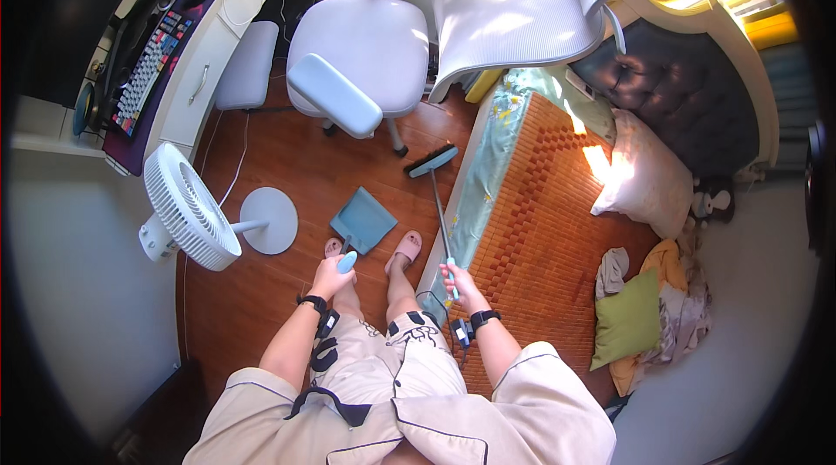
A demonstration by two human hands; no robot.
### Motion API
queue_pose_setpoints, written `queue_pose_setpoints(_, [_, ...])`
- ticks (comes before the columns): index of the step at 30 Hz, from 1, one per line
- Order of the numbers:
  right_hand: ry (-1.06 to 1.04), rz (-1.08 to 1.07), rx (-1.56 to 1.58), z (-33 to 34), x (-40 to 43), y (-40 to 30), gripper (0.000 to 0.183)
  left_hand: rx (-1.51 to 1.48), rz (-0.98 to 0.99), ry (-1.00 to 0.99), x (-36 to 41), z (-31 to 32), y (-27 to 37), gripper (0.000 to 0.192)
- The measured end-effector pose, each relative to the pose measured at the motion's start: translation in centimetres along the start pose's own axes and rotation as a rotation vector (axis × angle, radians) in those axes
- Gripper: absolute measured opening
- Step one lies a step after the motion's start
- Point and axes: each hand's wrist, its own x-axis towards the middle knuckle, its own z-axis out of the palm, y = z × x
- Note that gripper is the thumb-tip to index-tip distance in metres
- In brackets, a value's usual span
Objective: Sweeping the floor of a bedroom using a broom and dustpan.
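My left hand (332, 279) is closed around the blue handle end of a long-handled dustpan (367, 220). The blue pan rests on the wooden floor just in front of my pink slippers (408, 246). In my right hand (460, 283) is the light-blue grip of a broom (441, 210), beside the bed's edge. Its metal stick runs forward to a blue head (432, 162) with dark bristles, on the floor between the office chair and the bed. A gap of bare floor separates the broom head from the pan.
A white standing fan (189, 207) is at the left, its round base (268, 221) on the floor. Ahead stands an office chair (359, 57). The bed with a woven mat (548, 204) borders the right; a desk (196, 86) with a keyboard (149, 66) lines the left. Thin cables (243, 155) cross the floor.
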Motion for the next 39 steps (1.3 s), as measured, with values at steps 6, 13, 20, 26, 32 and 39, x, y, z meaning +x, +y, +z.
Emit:
queue_pose_setpoints(6, [0.485,-0.418,-1.031,0.5,1.4,-4.0,0.025,-0.058,0.018,-0.031,0.0,0.2,0.0,0.02])
queue_pose_setpoints(13, [0.6,-0.325,-1.295,2.1,6.1,-9.9,0.04,-0.072,0.067,-0.01,0.2,0.0,-0.1,0.017])
queue_pose_setpoints(20, [0.468,-0.289,-1.236,6.2,6.8,-8.2,0.044,-0.054,0.017,0.005,-0.4,-0.8,-1.2,0.018])
queue_pose_setpoints(26, [0.351,-0.208,-1.059,0.8,6.4,0.5,0.033,-0.12,-0.011,-0.046,0.2,-0.7,-1.9,0.018])
queue_pose_setpoints(32, [0.375,-0.019,-0.692,-1.1,2.6,7.3,0.024,-0.035,0.047,-0.063,0.4,-2.1,-1.3,0.017])
queue_pose_setpoints(39, [0.419,-0.212,-0.795,-0.8,2.7,3.8,0.04,-0.068,0.064,-0.033,0.7,-1.5,-1.4,0.018])
